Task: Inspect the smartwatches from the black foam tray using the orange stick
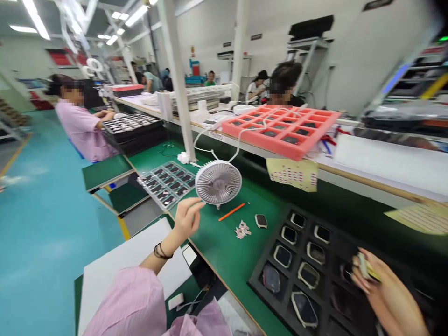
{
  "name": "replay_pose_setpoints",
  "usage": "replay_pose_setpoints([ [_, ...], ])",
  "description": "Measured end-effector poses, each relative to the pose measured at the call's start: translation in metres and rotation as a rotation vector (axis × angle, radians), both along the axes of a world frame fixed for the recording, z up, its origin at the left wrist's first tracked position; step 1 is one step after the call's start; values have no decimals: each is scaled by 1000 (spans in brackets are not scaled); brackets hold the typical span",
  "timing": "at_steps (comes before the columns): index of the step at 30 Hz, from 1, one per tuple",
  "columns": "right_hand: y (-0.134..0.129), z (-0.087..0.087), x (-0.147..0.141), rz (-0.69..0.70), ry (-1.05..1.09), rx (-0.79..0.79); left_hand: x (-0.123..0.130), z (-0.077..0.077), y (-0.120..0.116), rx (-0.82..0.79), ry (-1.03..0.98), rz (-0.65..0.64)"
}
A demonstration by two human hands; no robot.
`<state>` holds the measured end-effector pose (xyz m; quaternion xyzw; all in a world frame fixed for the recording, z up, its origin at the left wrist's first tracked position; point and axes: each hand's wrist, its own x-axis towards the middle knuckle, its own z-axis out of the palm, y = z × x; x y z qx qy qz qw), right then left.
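Observation:
My left hand [188, 217] hovers just in front of a round white fan [219, 183], its fingers loosely bent and apart, with nothing seen in them. Over the right side of a black foam tray [269, 261], my right hand [376, 275] grips a smartwatch case [366, 268] with a pale, yellowish edge; blur hides its detail. Several smartwatch cases with dark faces and pale frames sit in the tray's compartments. One more watch case [261, 221] lies on the green bench mat [224, 247], beside a pile of small pinkish pieces [242, 229] and an orange stick [231, 212].
Left of the fan lies a clear plastic tray [168, 183] of dark parts. A pink foam tray [297, 144] overhangs the shelf edge. White cables run down to the fan. A person in pink [82, 121] sits at the left beside stacked black trays [135, 130].

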<state>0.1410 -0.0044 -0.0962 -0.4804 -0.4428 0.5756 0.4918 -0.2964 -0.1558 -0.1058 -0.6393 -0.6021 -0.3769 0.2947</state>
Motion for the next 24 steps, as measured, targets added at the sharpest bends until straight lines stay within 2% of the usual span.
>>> replay_pose_setpoints([
  [2,-3,0,-6,-32,72,-49,29,2,6,-51,175,-272],
  [3,-4,1,-9,-54,75,-49,44,2,13,-161,224,-340],
  [4,-5,1,-12,-67,73,-47,57,2,23,-304,238,-344],
  [6,-9,3,-15,-78,73,-24,79,1,46,-605,183,-199],
  [8,-13,4,-18,-62,79,14,91,-4,70,-772,94,-7],
  [10,-18,5,-19,-33,84,48,94,-10,88,-814,37,111],
  [14,-24,6,-24,21,77,58,90,-21,103,-857,-46,196],
  [19,-27,2,-26,48,52,18,90,-24,99,-937,-195,159],
  [24,-30,1,-22,35,-22,19,89,-10,84,-934,-415,31],
])
